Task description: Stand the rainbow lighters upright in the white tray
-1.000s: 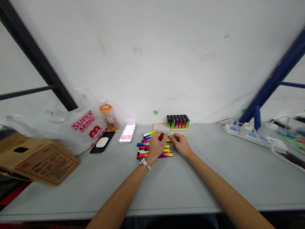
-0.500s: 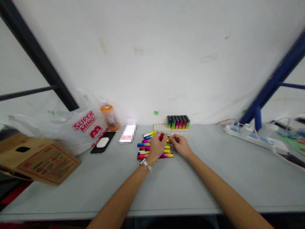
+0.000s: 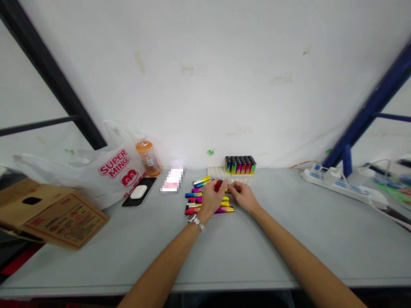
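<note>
My left hand [image 3: 212, 196] clamps a red lighter [image 3: 218, 185] above loose lighters [image 3: 192, 211] lying crosswise; whether my right hand [image 3: 244, 196], by their right ends, grips anything, I cannot tell.

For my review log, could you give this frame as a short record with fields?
Left hand: small red object at its fingertips
Right hand: fingers drawn together nearby; grip unclear
Around left hand: loose, shiny, multicoloured slim pieces
Beyond hands: upright, black-topped, multicoloured pieces in rows; pale gridded tray
Left side: brown cardboard box, white plastic bag, orange bottle
Right side: white plastic power strip
</note>
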`<state>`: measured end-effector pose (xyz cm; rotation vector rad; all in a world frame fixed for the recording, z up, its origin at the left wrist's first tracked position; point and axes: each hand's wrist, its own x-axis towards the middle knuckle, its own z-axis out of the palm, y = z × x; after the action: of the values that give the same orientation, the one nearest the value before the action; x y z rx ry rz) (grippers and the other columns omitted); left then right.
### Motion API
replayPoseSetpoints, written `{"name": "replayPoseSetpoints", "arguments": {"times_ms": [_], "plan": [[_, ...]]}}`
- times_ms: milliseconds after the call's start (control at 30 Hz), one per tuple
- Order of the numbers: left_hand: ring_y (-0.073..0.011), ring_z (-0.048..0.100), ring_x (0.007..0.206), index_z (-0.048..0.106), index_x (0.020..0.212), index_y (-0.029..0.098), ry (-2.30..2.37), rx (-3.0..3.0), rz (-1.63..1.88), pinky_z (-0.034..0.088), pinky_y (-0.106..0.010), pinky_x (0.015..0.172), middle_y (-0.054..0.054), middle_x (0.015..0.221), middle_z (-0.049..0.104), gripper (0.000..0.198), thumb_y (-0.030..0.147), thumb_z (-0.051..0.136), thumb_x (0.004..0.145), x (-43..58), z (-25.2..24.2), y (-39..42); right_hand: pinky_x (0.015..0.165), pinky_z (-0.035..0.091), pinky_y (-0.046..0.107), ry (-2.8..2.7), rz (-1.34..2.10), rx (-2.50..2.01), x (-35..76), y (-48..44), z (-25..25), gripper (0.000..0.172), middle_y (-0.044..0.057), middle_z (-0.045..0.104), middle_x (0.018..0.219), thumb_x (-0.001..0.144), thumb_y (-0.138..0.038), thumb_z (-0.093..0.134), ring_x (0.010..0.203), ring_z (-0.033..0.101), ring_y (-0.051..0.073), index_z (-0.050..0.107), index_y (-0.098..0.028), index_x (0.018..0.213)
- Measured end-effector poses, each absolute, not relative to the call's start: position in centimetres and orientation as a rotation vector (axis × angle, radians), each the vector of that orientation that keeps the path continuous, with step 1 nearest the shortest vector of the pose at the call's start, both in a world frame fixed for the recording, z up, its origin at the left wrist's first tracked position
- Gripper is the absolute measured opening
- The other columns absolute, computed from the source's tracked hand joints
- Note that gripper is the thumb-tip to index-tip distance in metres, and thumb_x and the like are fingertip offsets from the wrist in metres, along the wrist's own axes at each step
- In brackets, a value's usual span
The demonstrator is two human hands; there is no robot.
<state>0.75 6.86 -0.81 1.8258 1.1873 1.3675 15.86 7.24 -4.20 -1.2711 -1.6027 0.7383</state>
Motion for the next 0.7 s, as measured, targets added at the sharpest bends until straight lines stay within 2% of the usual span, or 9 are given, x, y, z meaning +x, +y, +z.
{"name": "replayPoseSetpoints", "arguments": {"times_ms": [400,700], "plan": [[-0.0116,0.040,0.054,0.044,0.059,0.019,1.323,1.871,1.318,0.027,-0.025,0.054,0.003,0.056,0.045,0.030,0.036,0.047,0.084,0.80,-0.89,7.21,0.055,0.035,0.025,-1.628,0.698,-1.315,15.89,7.17,-4.00,0.026,-0.002,0.054,0.059,0.083,-0.038,0.050,0.056,0.047,0.013,0.060,-0.017,0.072],[-0.0111,0.038,0.054,0.042,0.058,0.019,1.324,1.864,1.303,0.025,-0.025,0.054,0.003,0.056,0.043,0.032,0.038,0.045,0.084,0.87,-0.72,7.12,0.056,0.036,0.025,-1.634,0.692,-1.319,15.89,7.21,-4.06,0.026,0.000,0.057,0.060,0.083,-0.039,0.051,0.058,0.050,0.014,0.061,-0.016,0.073]]}}
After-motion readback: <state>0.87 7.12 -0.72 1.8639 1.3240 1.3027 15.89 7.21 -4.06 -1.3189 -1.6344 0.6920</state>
